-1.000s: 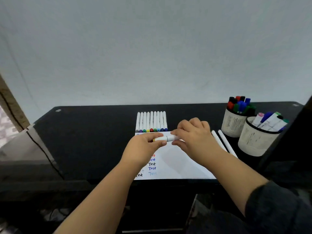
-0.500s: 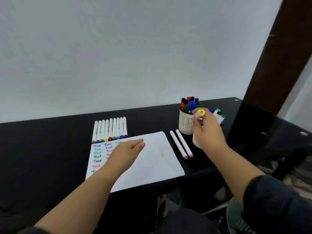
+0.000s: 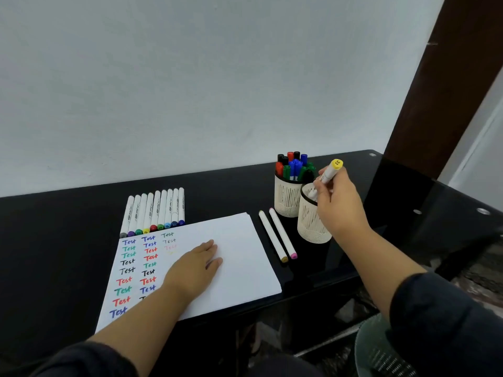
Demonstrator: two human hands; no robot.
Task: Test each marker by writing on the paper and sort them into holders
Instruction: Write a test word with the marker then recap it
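Pinching a white marker (image 3: 328, 175) between curled fingers, the right hand (image 3: 337, 205) is holding it tilted over the nearer holder (image 3: 310, 224), its lower end dipping inside the rim. The marker's upper cap is showing yellow with a dark printed number on its flat end. The left hand (image 3: 196, 268) is lying flat on the paper (image 3: 245, 257), fingers straight and close together. The paper is carrying columns of the word "Test" in blue, green, black, red and faint pink. A row of white markers (image 3: 155, 210) with coloured caps is lying just above the sheet. Two more white markers (image 3: 277, 234) are lying between the paper and the holders. The farther holder (image 3: 285, 197) is standing full of capped markers on the black table (image 3: 68, 227).
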